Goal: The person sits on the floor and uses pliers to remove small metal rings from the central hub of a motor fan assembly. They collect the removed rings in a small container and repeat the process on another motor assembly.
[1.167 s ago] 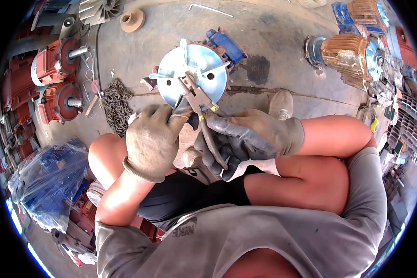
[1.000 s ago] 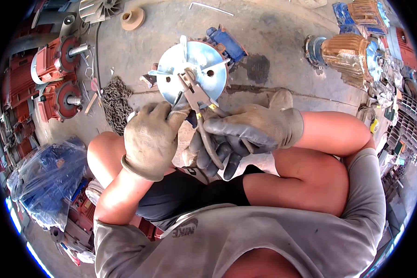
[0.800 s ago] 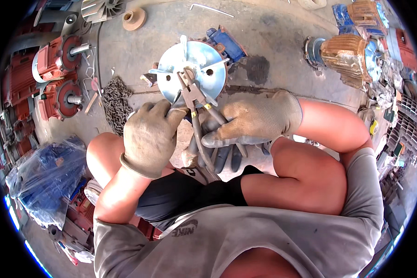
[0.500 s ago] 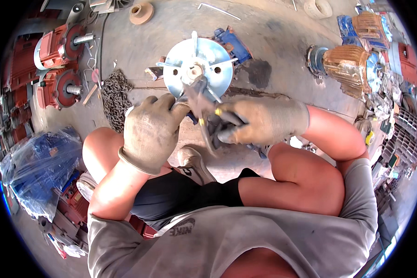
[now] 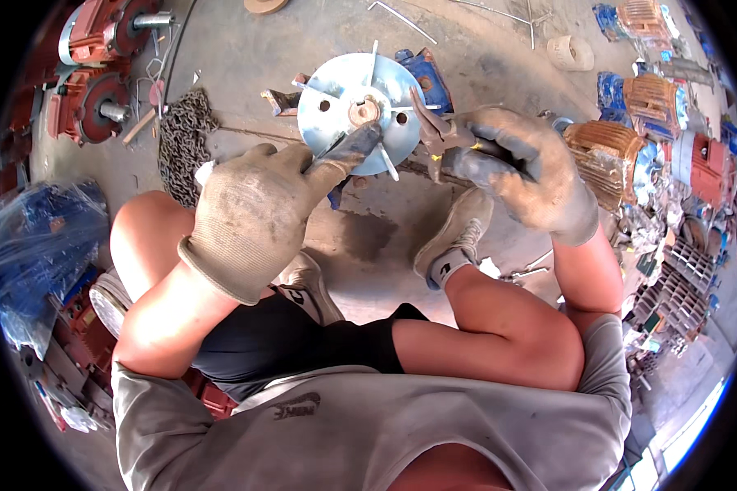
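Observation:
A shiny metal cooling fan (image 5: 344,78) with radial blades and a rusty hub (image 5: 363,111) faces up in front of me. My left hand (image 5: 258,209), in a dirty tan glove, reaches to its near side. One dark-tipped finger stretches over the disc and touches it just beside the hub; the other fingers are mostly hidden. Right of the fan, my gloved right hand (image 5: 532,168) is closed around the handles of rusty pliers (image 5: 434,135) with yellow marks. Their jaws are parted near the fan's right rim. Blue and rusty metal (image 5: 428,78) shows under the fan.
Red electric motors (image 5: 98,106) stand at the left, near a heap of chain (image 5: 184,139). Rusty brown motors (image 5: 606,151) line the right side. A blue plastic-wrapped bundle (image 5: 45,254) lies lower left. A bent rod (image 5: 405,23) rests on the far floor.
The right hand and pliers have moved right and away from the hub. The left finger has come up onto the fan beside the hub. My view has shifted slightly to the right.

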`<state>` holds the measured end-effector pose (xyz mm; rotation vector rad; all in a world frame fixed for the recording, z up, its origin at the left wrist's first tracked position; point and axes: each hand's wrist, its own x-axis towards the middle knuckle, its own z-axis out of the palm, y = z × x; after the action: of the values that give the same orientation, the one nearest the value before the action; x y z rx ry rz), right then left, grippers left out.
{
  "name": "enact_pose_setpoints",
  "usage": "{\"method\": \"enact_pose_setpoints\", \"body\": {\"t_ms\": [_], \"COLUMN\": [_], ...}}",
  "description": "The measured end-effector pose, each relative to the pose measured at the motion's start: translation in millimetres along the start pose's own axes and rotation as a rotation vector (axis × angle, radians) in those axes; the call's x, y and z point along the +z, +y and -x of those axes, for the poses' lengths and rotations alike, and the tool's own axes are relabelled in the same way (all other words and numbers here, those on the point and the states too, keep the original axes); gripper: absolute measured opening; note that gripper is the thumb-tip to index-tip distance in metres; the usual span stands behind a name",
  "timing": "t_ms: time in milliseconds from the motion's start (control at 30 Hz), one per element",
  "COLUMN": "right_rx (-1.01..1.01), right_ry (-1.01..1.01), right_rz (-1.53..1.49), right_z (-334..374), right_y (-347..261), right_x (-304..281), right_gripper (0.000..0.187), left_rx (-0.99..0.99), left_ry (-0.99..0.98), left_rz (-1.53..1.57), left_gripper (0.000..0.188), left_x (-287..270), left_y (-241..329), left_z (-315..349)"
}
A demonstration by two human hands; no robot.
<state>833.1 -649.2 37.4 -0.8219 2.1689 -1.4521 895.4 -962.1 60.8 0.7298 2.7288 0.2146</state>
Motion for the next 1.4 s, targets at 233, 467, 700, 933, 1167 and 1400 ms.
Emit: {"method": "enact_pose_setpoints", "body": {"t_ms": [233, 467, 700, 933, 1167, 1400], "right_rx": [-0.009, 0.162, 0.199, 0.317, 0.564, 0.617], "right_ry": [-0.04, 0.093, -0.004, -0.016, -0.118, -0.214], "right_rz": [0.138, 0.134, 0.11, 0.042, -0.114, -0.203], "right_z": [-17.7, -11.2, -3.1, -7.2, -15.2, -15.0], "right_y": [3.8, 0.2, 11.1, 7.2, -1.1, 6.1], "right_x": [4.9, 17.9, 23.2, 23.7, 21.9, 20.6], "right_gripper": [0.024, 0.025, 0.033, 0.033, 0.036, 0.038], "left_rx": [-0.012, -0.002, 0.016, 0.002, 0.003, -0.029], "left_ry": [-0.003, -0.008, 0.021, -0.007, -0.012, -0.043], "left_rz": [0.027, 0.055, 0.025, 0.025, 0.035, 0.02], "left_gripper": [0.059, 0.055, 0.056, 0.053, 0.051, 0.047], "left_x": [1.5, 1.6, 2.2, 0.1, 2.7, -2.5], "left_y": [-0.3, -3.1, -2.0, -0.2, -2.1, 0.1], "left_z": [2.6, 0.8, -4.0, -4.8, -3.7, -5.0]}}
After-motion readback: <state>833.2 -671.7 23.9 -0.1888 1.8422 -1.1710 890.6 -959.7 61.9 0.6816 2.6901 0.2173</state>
